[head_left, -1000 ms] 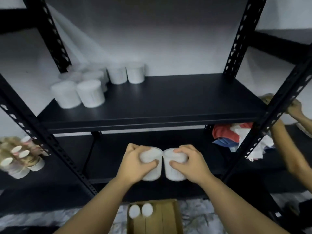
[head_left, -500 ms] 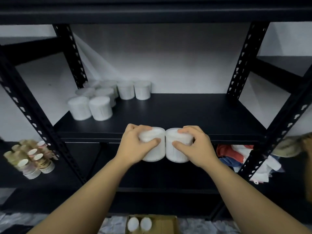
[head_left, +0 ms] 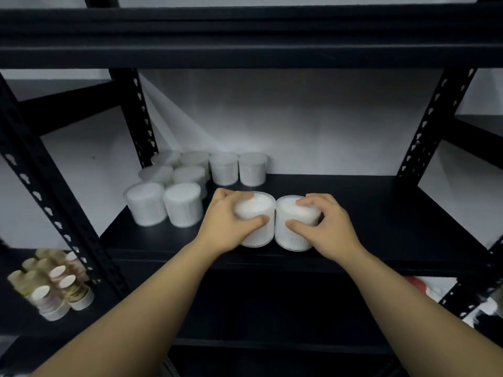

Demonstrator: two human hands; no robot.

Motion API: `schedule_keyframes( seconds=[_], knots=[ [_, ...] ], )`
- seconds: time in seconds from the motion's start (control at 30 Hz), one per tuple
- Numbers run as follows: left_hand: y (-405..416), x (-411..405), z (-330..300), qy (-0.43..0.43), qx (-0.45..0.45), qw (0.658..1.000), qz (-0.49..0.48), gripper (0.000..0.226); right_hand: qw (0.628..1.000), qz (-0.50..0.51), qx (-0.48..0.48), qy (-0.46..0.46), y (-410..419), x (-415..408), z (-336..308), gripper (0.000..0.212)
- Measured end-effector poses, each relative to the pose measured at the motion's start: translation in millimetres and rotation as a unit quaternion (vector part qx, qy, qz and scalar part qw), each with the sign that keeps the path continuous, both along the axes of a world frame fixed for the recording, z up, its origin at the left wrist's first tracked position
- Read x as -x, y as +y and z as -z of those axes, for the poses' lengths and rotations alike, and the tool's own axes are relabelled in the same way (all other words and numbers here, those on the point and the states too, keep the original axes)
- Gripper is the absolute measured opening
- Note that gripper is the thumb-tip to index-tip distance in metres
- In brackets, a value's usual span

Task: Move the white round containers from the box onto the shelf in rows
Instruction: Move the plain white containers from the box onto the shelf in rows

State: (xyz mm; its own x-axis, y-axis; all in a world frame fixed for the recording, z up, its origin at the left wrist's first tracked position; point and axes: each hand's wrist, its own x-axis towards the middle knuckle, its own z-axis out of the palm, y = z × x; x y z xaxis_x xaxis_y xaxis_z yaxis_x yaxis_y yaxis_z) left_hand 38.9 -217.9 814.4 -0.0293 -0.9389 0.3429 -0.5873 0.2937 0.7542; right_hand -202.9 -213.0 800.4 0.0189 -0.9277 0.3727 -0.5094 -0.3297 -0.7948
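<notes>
Each hand [head_left: 231, 224] [head_left: 326, 227] clamped its grip round a white round container [head_left: 257, 229] [head_left: 295, 227] (the two touching). They sat near the shelf [head_left: 381, 227] front, probably to begin another row.

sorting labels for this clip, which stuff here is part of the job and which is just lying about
Part of the job:
- left hand gripping a white container
- right hand gripping a second container
- eight white containers already placed
- black shelf

Just lying about:
- paper cups on the lower shelf at left
- red and white items at lower right
</notes>
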Motion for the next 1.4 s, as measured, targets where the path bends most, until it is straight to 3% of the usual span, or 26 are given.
schedule_keyframes(
  seconds=[0.5,0.8,1.03,1.4],
  knots=[
    [-67,-29,27,-0.032,-0.026,0.999,0.014,0.070,0.999,0.029,-0.011,0.036,-62,-30,25,0.053],
    [-72,-19,4,-0.193,-0.044,0.980,0.013,0.077,0.990,-0.034,-0.051,0.127,-85,0,7,0.060],
    [-75,6,-10,-0.343,0.051,0.937,-0.053,0.064,0.956,-0.009,0.075,0.285,-95,-13,-4,0.069],
    [-95,-11,-8,-0.359,0.024,0.931,-0.064,0.053,0.952,-0.035,0.073,0.296,-120,-30,-4,0.063]
  ],
)
